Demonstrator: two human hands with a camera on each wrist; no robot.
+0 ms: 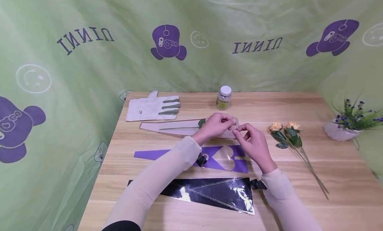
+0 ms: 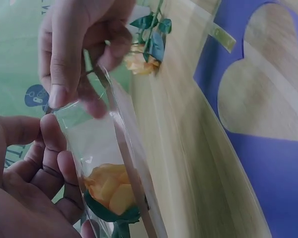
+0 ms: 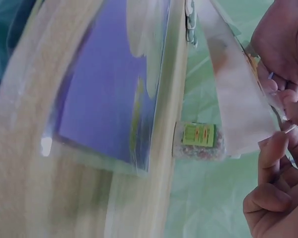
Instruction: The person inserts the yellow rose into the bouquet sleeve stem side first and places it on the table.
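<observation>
Both hands are on the pale wrapper (image 1: 170, 125): left hand (image 1: 216, 124) and right hand (image 1: 252, 141) each have a pinch on the film at its wide end, fingertips nearly meeting. My guess is the two-sided grip is to keep that thin, slippery mouth under control. The wide end looks tipped up off the tabletop (image 1: 344, 191) too, probably so fingers can get at the edge.

From above I get the stem (image 1: 179, 128) inside, lying toward the narrow end, but the hands block the flower. The left wrist view fixes that: an orange-yellow rose (image 2: 109, 186) sits behind the film, close to the mouth. The right wrist view gives the wrapper's plain outer face instead, plus the label on the jar (image 1: 223, 98).

Nearer the person, a purple wrapper (image 1: 210, 162) and a black wrapper (image 1: 215, 191) lie flat, wide ends the same way, handy for reaching I'd say. Two loose roses (image 1: 294, 139) lie off to the right, glove (image 1: 149, 109) at far left.
</observation>
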